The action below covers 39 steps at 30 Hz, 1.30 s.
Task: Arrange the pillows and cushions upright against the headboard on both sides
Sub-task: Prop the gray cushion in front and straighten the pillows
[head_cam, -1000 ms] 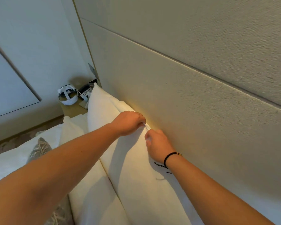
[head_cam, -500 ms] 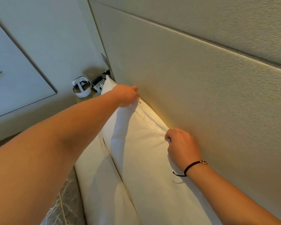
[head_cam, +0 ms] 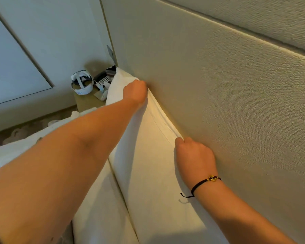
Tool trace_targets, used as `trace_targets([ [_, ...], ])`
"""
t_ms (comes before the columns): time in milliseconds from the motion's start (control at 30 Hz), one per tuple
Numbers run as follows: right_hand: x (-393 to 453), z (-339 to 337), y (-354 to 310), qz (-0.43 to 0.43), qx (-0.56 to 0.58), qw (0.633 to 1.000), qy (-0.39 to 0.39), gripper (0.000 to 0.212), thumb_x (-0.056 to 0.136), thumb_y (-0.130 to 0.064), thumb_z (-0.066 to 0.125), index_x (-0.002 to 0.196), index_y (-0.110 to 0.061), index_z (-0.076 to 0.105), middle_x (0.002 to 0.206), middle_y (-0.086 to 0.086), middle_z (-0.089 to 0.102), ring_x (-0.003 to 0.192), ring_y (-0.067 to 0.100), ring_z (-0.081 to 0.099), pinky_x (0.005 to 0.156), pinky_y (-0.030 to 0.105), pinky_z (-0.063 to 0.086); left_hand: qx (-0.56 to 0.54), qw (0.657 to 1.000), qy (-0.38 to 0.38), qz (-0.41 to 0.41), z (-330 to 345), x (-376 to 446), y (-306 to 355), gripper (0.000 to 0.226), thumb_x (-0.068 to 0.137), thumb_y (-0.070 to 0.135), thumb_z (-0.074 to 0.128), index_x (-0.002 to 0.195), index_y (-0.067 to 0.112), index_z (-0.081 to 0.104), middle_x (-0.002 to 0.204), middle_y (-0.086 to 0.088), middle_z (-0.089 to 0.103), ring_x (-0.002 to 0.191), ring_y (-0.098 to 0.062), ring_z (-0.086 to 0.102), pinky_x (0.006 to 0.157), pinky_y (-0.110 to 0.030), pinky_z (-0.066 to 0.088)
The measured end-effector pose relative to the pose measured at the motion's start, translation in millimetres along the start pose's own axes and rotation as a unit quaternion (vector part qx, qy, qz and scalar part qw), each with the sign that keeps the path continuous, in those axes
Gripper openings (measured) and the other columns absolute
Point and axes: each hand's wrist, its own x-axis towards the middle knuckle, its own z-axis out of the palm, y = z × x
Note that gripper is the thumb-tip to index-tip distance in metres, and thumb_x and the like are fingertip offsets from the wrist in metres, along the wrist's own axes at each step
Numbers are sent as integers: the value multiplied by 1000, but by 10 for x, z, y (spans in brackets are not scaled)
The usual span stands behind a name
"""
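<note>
A large white pillow [head_cam: 153, 166] stands upright, its top edge against the beige padded headboard [head_cam: 218, 95]. My left hand [head_cam: 135, 93] is closed on the pillow's top edge near its far corner. Nearer to me, my right hand [head_cam: 195, 158], with a black cord bracelet at the wrist, pinches the same top edge. A second white pillow [head_cam: 102, 212] stands in front of the first, partly hidden by my left forearm.
A wooden bedside table [head_cam: 86, 101] at the far end holds a white headset [head_cam: 81, 82], a phone [head_cam: 102, 81] and small items. White bedding [head_cam: 11, 152] lies at the left. A pale wall panel fills the upper left.
My hands have moved apart along the pillow's top edge: the left slid toward the far corner, the right stayed nearer to me. The top edge is now drawn straight along the headboard.
</note>
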Motion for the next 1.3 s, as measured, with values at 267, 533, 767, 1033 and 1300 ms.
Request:
trace_targets([
  [267,36,16,-45,21,-70,994,-81,15,93,-4,44,97,-17,51,97,3,58,77,22,59,54,31,35,-207,972,-106,22,-239,-461,-499,51,102,29,43,150,23,28,149,-9,42,132,-32,44,107,-48,37],
  [533,-286,-96,-436,-129,-23,991,-16,28,88,-16,60,115,-17,66,131,9,56,108,31,58,80,37,48,-84,991,-106,11,-496,-2078,-1764,53,101,46,38,150,30,29,163,-8,16,149,-29,13,120,-53,10],
  [767,-765,159,-2191,-347,122,922,-123,45,95,-42,49,134,-20,47,134,4,51,119,25,49,96,38,41,-268,929,-5,-254,-389,-3699,-2867,49,95,56,41,132,25,48,139,-5,48,129,-26,44,105,-42,37],
  [1033,-1004,663,-3830,-522,-61,811,-256,61,92,-56,48,145,-28,37,161,4,17,148,29,6,118,57,2,-520,714,-76,-463,477,-4959,-3255,80,85,70,43,149,22,34,149,-9,44,134,-28,45,109,-54,37],
  [1300,-639,1466,-4446,-493,-332,760,-264,104,59,-96,37,149,-47,18,163,3,6,146,42,-6,106,72,-11,-487,712,-56,-502,1018,-5219,-3187,71,84,77,37,148,52,19,162,4,22,147,-23,22,119,-51,19],
])
